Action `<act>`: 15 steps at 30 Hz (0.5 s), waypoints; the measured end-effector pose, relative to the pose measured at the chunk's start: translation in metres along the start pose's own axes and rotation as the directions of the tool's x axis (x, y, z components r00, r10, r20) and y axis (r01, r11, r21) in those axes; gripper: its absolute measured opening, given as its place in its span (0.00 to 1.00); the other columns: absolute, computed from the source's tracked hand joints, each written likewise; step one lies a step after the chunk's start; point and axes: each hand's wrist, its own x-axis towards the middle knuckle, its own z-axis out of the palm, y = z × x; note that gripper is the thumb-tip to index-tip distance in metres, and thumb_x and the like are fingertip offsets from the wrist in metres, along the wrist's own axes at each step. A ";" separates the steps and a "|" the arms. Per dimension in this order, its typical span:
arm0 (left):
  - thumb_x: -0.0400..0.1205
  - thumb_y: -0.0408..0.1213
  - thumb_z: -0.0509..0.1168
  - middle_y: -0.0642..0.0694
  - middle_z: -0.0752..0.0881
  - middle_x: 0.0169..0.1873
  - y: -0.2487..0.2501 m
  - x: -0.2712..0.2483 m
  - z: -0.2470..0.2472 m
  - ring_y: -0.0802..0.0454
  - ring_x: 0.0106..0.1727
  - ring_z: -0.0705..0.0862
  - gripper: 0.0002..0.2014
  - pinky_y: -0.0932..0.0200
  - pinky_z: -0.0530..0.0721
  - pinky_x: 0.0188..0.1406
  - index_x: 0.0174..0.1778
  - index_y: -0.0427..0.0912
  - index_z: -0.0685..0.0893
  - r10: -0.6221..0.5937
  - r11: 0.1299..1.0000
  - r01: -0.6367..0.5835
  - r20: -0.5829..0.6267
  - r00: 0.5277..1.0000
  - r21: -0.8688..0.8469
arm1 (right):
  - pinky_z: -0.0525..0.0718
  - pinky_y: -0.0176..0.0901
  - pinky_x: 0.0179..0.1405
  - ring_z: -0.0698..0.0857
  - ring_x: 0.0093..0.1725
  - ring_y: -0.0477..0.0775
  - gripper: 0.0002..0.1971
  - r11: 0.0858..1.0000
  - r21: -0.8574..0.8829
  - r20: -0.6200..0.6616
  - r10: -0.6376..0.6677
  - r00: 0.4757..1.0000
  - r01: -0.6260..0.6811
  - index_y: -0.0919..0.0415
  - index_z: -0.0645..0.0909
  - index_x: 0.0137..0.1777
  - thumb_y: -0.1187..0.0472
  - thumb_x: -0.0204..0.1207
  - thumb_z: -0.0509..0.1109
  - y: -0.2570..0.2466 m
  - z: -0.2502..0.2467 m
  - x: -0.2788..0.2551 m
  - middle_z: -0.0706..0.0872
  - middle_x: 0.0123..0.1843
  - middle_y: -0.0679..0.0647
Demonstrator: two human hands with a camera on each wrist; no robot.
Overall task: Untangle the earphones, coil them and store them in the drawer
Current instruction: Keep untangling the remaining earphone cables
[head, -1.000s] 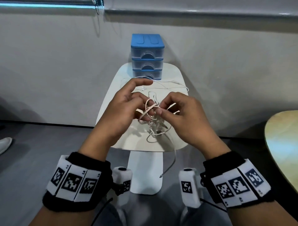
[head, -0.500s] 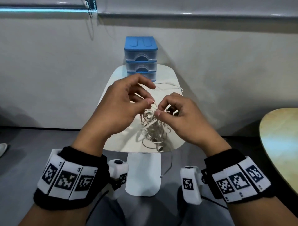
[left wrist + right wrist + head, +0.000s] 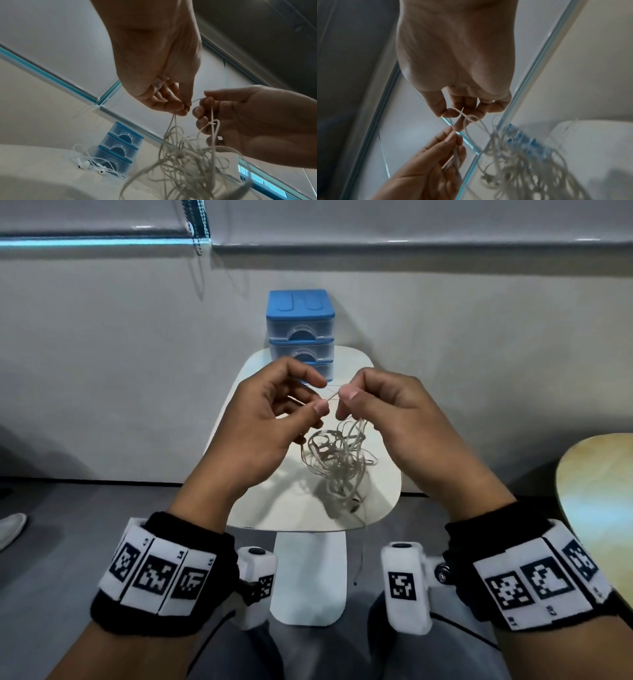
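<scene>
A tangled bundle of off-white earphones (image 3: 339, 460) hangs in the air above the small white table (image 3: 274, 508). My left hand (image 3: 322, 396) pinches one strand at the top of the bundle between thumb and forefinger. Close beside it, my right hand (image 3: 344, 405) pinches another strand, with a short taut piece running between the two hands. In the left wrist view the tangle (image 3: 188, 162) dangles under the left hand (image 3: 186, 108), and loops hang from the right hand (image 3: 202, 106). The blue three-drawer unit (image 3: 299, 333) stands at the table's far edge with all drawers closed.
A second, whiter pair of earphones (image 3: 89, 163) lies on the table in front of the drawer unit (image 3: 120, 146). One cord end (image 3: 358, 570) hangs below the table's near edge. A round wooden table (image 3: 599, 491) stands at the right and a shoe (image 3: 10, 529) at the far left.
Both hands have risen and lifted the tangle off the table. They now pinch separate strands and have drawn slightly apart.
</scene>
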 end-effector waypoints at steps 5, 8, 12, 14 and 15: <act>0.81 0.24 0.72 0.47 0.87 0.44 -0.013 0.006 0.000 0.55 0.47 0.86 0.08 0.58 0.85 0.45 0.50 0.39 0.83 -0.047 0.990 0.032 0.106 0.993 0.138 | 0.76 0.30 0.40 0.78 0.34 0.46 0.10 0.996 0.072 0.000 -0.051 0.999 0.050 0.73 0.81 0.52 0.67 0.89 0.62 0.007 -0.001 0.006 0.81 0.35 0.64; 0.74 0.33 0.72 0.52 0.88 0.54 -0.024 0.013 0.005 0.54 0.61 0.86 0.15 0.44 0.85 0.64 0.56 0.45 0.83 -0.197 0.961 0.118 0.322 0.926 0.250 | 0.78 0.30 0.43 0.81 0.38 0.43 0.08 0.997 0.029 -0.020 -0.066 0.998 0.067 0.71 0.85 0.51 0.66 0.87 0.66 0.010 -0.004 0.009 0.86 0.41 0.56; 0.81 0.34 0.74 0.48 0.89 0.56 -0.028 0.020 0.021 0.49 0.60 0.87 0.17 0.45 0.83 0.66 0.64 0.47 0.82 -0.264 0.928 0.043 0.571 0.777 0.370 | 0.80 0.47 0.34 0.79 0.34 0.46 0.07 0.995 -0.071 -0.121 -0.071 0.990 0.062 0.61 0.88 0.49 0.62 0.86 0.69 0.008 -0.005 0.017 0.89 0.41 0.55; 0.83 0.38 0.73 0.52 0.90 0.50 -0.033 0.023 0.024 0.52 0.54 0.86 0.09 0.47 0.83 0.62 0.57 0.51 0.84 -0.287 0.880 -0.025 0.572 0.768 0.474 | 0.80 0.54 0.33 0.79 0.31 0.49 0.07 0.987 -0.101 -0.203 -0.146 0.968 0.128 0.63 0.86 0.48 0.63 0.85 0.68 0.004 -0.004 0.018 0.87 0.36 0.56; 0.84 0.41 0.72 0.54 0.90 0.47 -0.035 0.024 0.024 0.53 0.51 0.86 0.05 0.48 0.83 0.59 0.53 0.52 0.84 -0.291 0.857 -0.041 0.548 0.784 0.514 | 0.81 0.57 0.34 0.80 0.31 0.52 0.07 0.978 -0.119 -0.248 -0.199 0.948 0.174 0.64 0.85 0.48 0.63 0.85 0.68 0.002 -0.005 0.018 0.87 0.35 0.56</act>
